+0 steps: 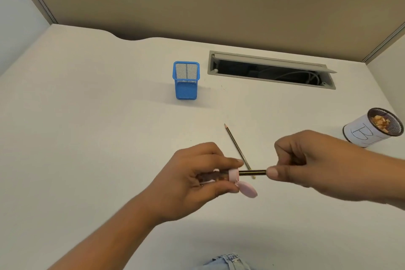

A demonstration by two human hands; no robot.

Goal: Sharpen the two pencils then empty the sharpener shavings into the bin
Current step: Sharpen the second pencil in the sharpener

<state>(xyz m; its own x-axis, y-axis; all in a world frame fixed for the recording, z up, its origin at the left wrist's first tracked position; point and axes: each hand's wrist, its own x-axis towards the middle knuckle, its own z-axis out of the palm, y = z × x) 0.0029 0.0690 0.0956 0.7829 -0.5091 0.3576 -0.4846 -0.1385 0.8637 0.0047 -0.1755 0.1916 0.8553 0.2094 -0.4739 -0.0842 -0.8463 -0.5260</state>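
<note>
- A white desk (87, 116) fills the view, closed in at the back by beige partition panels (197, 6).
- A grey cable hatch (271, 70) is let into the desk top, its flap raised, with cables visible inside.
- The left hand (197, 180) curls its fingers round a pink sharpener (219, 176); the clear barrel shows dark shavings, and the round pink cap (247, 189) hangs open below its mouth.
- The right hand (317, 162) pinches a dark pencil (252, 172) between thumb and curled fingers, with the pencil's other end inside the sharpener's mouth.
- A white-wrapped mesh bin (368, 131) with a handwritten label stands at the right edge, shavings in it.
- A blue mesh holder (186, 85) stands upright beside the hatch.
- A second pencil (234, 142) lies on the desk, its sharp tip pointing away and its near end passing under the held pencil.
</note>
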